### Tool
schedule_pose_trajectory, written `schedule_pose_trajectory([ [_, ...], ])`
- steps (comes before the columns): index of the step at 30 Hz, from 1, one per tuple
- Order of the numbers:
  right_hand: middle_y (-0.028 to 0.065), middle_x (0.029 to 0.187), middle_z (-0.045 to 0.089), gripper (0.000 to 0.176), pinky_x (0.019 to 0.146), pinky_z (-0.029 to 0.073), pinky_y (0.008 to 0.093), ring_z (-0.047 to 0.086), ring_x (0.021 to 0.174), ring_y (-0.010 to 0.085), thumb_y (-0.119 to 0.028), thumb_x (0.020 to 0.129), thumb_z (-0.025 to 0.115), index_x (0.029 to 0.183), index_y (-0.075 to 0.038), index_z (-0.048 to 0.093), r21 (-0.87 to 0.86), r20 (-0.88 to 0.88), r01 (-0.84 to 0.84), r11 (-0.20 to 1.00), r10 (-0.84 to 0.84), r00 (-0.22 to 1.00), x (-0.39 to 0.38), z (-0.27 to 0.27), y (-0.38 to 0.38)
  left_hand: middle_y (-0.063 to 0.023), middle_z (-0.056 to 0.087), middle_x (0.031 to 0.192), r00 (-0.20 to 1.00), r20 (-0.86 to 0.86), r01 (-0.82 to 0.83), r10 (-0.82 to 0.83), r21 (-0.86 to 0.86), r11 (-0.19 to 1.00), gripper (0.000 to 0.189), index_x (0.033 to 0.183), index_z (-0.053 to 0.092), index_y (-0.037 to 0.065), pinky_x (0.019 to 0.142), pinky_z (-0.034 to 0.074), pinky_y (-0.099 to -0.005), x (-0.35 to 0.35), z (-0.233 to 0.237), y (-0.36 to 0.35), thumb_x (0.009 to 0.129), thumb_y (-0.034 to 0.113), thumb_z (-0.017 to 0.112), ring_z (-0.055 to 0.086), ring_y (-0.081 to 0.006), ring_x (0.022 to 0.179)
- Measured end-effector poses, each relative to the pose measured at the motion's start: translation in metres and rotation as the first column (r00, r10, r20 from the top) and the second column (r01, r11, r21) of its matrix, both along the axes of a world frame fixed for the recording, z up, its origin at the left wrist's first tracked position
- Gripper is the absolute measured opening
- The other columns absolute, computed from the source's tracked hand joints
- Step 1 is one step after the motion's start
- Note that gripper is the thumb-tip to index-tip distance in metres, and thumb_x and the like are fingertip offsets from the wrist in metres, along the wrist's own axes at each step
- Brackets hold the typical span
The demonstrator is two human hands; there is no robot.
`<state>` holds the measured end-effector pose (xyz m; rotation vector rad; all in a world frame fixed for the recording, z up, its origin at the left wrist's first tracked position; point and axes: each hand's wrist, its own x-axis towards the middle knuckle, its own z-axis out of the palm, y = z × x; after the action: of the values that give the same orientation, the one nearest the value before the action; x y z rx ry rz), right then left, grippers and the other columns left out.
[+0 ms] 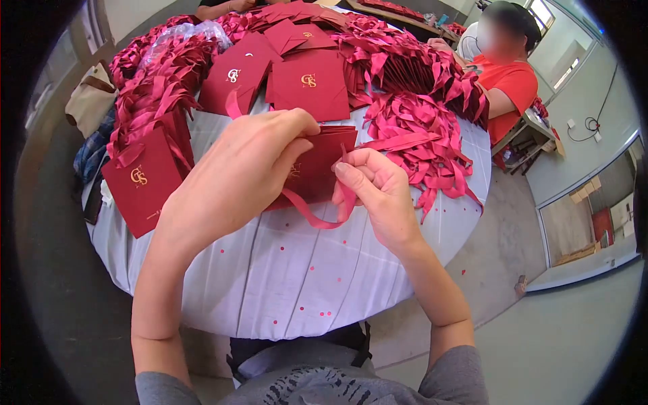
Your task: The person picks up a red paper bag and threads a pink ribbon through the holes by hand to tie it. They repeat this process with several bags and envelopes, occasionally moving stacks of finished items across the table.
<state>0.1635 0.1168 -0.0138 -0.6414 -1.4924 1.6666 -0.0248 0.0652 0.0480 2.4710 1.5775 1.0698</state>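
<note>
My left hand [236, 165] is closed at the upper left of a dark red gift bag [324, 162], and its back hides much of the bag. The fingertips of that hand are mostly hidden. Between thumb and fingers, my right hand [374, 192] pinches a pink-red ribbon [317, 219], which loops down in front of the bag. Another ribbon strip runs from near the right hand toward a loose ribbon pile [425, 145]. Beside my left forearm stands a red bag with a gold logo [140, 177].
Flat red bags [310, 77] lie stacked ahead, and rows of ribboned bags [418, 57] line the far side. Small red dots are scattered on the white-covered table [283, 297]. A person in a red shirt [516, 84] sits at the right; another person's arms show at the far edge.
</note>
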Motion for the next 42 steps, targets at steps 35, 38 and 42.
schedule_pose_trajectory([
  [35, 0.0027, 0.065, 0.06, 0.013, 0.05, 0.043, 0.0187, 0.055, 0.056, 0.0051, -0.009, 0.089, 0.061, 0.084, 0.003, 0.06, 0.255, 0.184, 0.136, 0.957, -0.186, 0.965, -0.03, 0.019, -0.004, -0.002, 0.062, 0.079, 0.928, 0.358, 0.231, -0.104, -0.331, 0.915, 0.013, 0.094, 0.059, -0.008, 0.073, 0.046, -0.0218, -0.037, 0.0, 0.037, 0.084, 0.0, 0.057, 0.054, -0.0043, 0.078],
  [38, 0.0024, 0.065, 0.06, 0.013, 0.049, 0.042, 0.0184, 0.055, 0.057, 0.0048, -0.008, 0.089, 0.061, 0.084, 0.003, 0.06, 0.259, 0.174, 0.149, 0.954, -0.197, 0.965, -0.032, 0.019, -0.004, -0.0022, 0.062, 0.08, 0.923, 0.369, 0.239, -0.109, -0.328, 0.914, 0.013, 0.094, 0.059, -0.008, 0.074, 0.046, -0.0217, -0.037, -0.001, 0.038, 0.084, 0.0, 0.057, 0.054, -0.0046, 0.078],
  [42, 0.0019, 0.066, 0.06, 0.013, 0.05, 0.042, 0.0182, 0.055, 0.057, 0.0045, -0.008, 0.089, 0.061, 0.083, 0.003, 0.06, 0.274, 0.173, 0.155, 0.949, -0.207, 0.963, -0.033, 0.017, -0.002, -0.0022, 0.062, 0.08, 0.916, 0.381, 0.256, -0.124, -0.32, 0.912, 0.012, 0.093, 0.058, -0.008, 0.073, 0.046, -0.0217, -0.036, -0.002, 0.039, 0.084, -0.001, 0.057, 0.055, -0.0049, 0.078],
])
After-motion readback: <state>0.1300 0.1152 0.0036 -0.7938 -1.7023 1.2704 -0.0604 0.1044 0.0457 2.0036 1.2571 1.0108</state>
